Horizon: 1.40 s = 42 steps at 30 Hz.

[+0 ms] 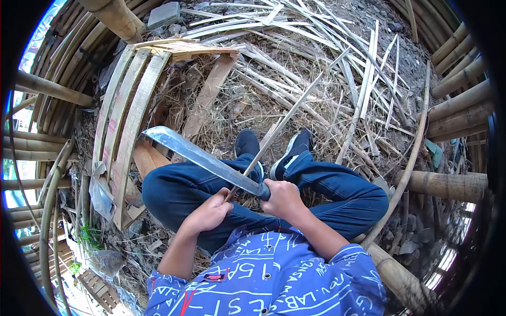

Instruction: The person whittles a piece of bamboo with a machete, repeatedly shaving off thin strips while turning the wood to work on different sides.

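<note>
My right hand (pixel 284 199) is wrapped round the dark handle of a machete (pixel 203 160). Its broad, worn blade points up and to the left, over my left knee. A long, thin bamboo strip (pixel 287 117) runs from my lap up to the right, crossing the blade near the handle. The lower end of that strip is in my left hand (pixel 211 211), whose fingers are closed round it. Both hands are close together above my bent legs (pixel 337 195).
A slatted wooden crate (pixel 141 95) stands on the left. Many split bamboo strips (pixel 363 84) lie over the straw-strewn ground ahead. Bamboo poles (pixel 443 185) form walls on both sides, and a grey block (pixel 164 15) sits at the back left.
</note>
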### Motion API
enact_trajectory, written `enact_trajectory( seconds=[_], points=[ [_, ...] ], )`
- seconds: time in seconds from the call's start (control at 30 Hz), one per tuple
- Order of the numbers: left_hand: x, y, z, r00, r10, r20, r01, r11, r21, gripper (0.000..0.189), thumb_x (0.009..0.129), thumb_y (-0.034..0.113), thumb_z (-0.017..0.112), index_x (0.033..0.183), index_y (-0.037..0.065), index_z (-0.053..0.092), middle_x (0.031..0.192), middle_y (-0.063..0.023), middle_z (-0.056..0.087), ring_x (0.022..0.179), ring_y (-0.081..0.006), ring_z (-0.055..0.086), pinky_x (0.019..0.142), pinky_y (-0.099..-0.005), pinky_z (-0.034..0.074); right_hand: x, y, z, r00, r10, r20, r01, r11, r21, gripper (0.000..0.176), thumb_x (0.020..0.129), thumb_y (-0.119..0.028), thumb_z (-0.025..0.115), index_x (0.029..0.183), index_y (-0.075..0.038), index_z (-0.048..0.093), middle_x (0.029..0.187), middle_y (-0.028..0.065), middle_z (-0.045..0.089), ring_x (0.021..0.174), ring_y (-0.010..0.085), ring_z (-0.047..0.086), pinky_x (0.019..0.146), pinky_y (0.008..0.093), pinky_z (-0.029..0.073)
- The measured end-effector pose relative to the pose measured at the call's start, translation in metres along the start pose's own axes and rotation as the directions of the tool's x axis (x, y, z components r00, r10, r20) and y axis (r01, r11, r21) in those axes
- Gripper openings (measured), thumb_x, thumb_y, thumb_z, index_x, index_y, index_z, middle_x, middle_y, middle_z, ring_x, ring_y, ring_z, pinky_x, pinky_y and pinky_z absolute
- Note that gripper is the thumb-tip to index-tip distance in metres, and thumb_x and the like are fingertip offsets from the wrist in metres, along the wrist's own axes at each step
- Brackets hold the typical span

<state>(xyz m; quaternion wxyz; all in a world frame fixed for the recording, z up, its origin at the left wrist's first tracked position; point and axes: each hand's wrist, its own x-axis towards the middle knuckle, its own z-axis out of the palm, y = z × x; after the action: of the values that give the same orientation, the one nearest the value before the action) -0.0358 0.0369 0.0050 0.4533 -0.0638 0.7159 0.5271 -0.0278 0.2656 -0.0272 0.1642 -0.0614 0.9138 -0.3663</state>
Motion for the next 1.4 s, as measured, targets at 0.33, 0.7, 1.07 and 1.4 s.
enact_trajectory(
  seconds=[0.33, 0.7, 1.07, 1.4],
  points=[
    [-0.006, -0.009, 0.001, 0.997, 0.079, -0.006, -0.079, 0.996, 0.033, 0.009, 0.092, 0.007, 0.046, 0.100, 0.004, 0.049, 0.077, 0.0004, 0.044, 0.068, -0.0074, 0.040, 0.060, -0.0232, 0.037, 0.012, 0.033, -0.012, 0.985, 0.164, -0.054, -0.170, 0.973, -0.156, 0.021, 0.065, -0.021, 0.070, 0.081, -0.007, 0.064, 0.075, 0.0204, 0.067, 0.076, 0.0414, 0.065, 0.071, 0.0501, 0.053],
    [-0.004, 0.012, -0.015, 0.938, -0.203, 0.282, 0.308, 0.862, -0.403, 0.002, 0.099, 0.012, 0.043, 0.101, 0.011, 0.044, 0.066, 0.0057, 0.035, 0.045, -0.0020, 0.026, 0.038, -0.0200, 0.020, 0.023, 0.093, -0.027, 0.950, 0.222, -0.221, -0.208, 0.974, 0.087, 0.021, 0.071, -0.017, 0.067, 0.087, -0.003, 0.068, 0.082, 0.0250, 0.067, 0.082, 0.0430, 0.065, 0.075, 0.0491, 0.052],
    [0.001, 0.009, -0.013, 0.929, -0.236, 0.284, 0.327, 0.883, -0.336, 0.014, 0.104, 0.022, 0.041, 0.102, 0.009, 0.046, 0.065, 0.0059, 0.037, 0.045, -0.0015, 0.028, 0.038, -0.0193, 0.022, 0.021, 0.002, 0.002, 0.997, 0.065, 0.052, -0.065, 0.998, -0.006, 0.021, 0.066, -0.019, 0.067, 0.082, -0.006, 0.066, 0.074, 0.0218, 0.066, 0.075, 0.0422, 0.064, 0.070, 0.0501, 0.053],
    [0.000, 0.011, -0.008, 0.948, -0.200, 0.247, 0.271, 0.915, -0.298, 0.013, 0.104, 0.019, 0.040, 0.101, 0.008, 0.045, 0.064, 0.0061, 0.036, 0.046, -0.0013, 0.028, 0.038, -0.0190, 0.023, 0.027, 0.030, -0.006, 0.990, 0.114, 0.083, -0.103, 0.987, -0.124, 0.027, 0.066, -0.022, 0.068, 0.087, -0.005, 0.066, 0.078, 0.0206, 0.068, 0.077, 0.0393, 0.067, 0.074, 0.0484, 0.054]
  ],
)
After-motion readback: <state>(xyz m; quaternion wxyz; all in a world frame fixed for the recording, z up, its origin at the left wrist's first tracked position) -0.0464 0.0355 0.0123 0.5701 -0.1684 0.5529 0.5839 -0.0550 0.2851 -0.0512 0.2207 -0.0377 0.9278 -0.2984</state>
